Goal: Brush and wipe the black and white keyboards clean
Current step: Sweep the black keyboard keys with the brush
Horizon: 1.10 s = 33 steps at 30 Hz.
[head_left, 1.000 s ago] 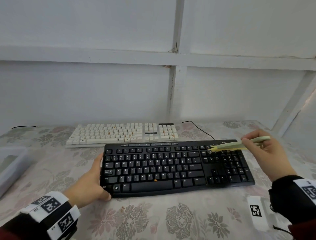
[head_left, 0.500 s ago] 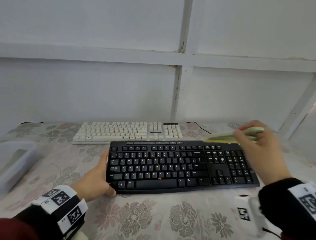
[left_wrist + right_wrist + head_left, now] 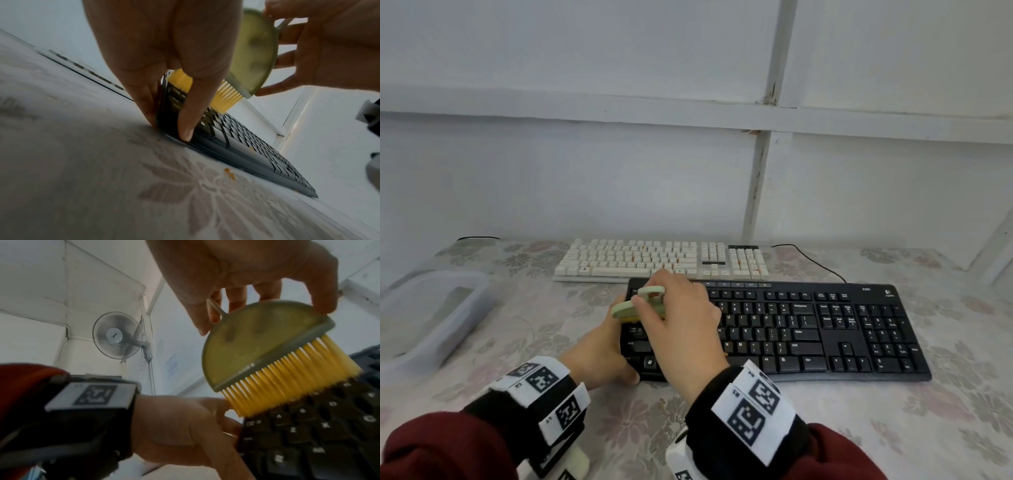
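The black keyboard [image 3: 808, 329] lies on the flowered tablecloth, with the white keyboard [image 3: 654, 260] just behind it. My right hand [image 3: 674, 325] pinches a pale green brush [image 3: 637, 305] with yellow bristles [image 3: 287, 381] that touch the keys at the black keyboard's left end [image 3: 308, 426]. My left hand [image 3: 599, 349] grips that keyboard's left edge, fingers against the side and thumb on the front corner [image 3: 185, 123]. Small orange crumbs [image 3: 229, 173] lie on the cloth in front of the keyboard.
A clear plastic container [image 3: 431, 315] stands at the left of the table. A black cable [image 3: 811, 260] runs from behind the keyboards toward the wall. A white wall with beams rises behind the table; a wall fan [image 3: 117, 335] shows in the right wrist view.
My right hand has carried the brush from the black keyboard's far right corner across to its left end. My left hand has kept its hold on the left edge.
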Tool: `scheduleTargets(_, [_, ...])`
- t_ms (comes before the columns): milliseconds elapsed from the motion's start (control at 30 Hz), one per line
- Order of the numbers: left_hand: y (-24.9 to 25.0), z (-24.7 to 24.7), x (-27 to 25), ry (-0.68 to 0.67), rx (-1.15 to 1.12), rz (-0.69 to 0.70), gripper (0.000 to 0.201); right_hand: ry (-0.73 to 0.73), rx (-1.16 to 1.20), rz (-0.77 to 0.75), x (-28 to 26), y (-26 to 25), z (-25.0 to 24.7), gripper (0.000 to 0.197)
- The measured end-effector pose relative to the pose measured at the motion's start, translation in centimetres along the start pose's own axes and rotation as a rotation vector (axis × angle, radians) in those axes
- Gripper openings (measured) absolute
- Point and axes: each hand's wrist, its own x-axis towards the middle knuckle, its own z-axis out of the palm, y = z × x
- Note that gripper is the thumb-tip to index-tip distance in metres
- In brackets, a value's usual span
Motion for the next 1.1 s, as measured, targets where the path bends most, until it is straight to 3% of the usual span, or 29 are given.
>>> scheduleTargets(167, [-0.3,0.0,0.1,-0.016,-0.050,-0.001,0.125,0.086,0.013,0.046,-0.3,1.6,-0.9,0.006])
scheduleTargets(233, [-0.5,-0.1,0.2,-0.025,-0.081,-0.001,0.128,0.140,0.082,0.092,-0.3,2.6,-1.8,0.015])
scheduleTargets(500, [-0.2,0.0,0.1,-0.018,-0.092,0.004,0.123,0.191,0.217,0.005,-0.4,1.8,-1.8,0.013])
scheduleTargets(600, [-0.2,0.0,0.1,-0.018,-0.096,0.005,0.123,0.169,0.177,0.045,-0.6,2.7,-1.8,0.016])
scheduleTargets(800, [-0.7,0.0,0.2,-0.028,-0.122,0.002,0.126,0.269,0.098,0.104,-0.9,4.2,-4.4,0.023])
scheduleTargets(900, [-0.7,0.0,0.3,-0.028,-0.118,0.007,0.126,0.253,0.223,0.071,-1.0,4.2,-4.7,0.017])
scheduleTargets(1100, [-0.6,0.0,0.2,-0.033,-0.125,-0.007,0.126,0.254,0.295,0.147,-1.8,7.0,-5.6,0.019])
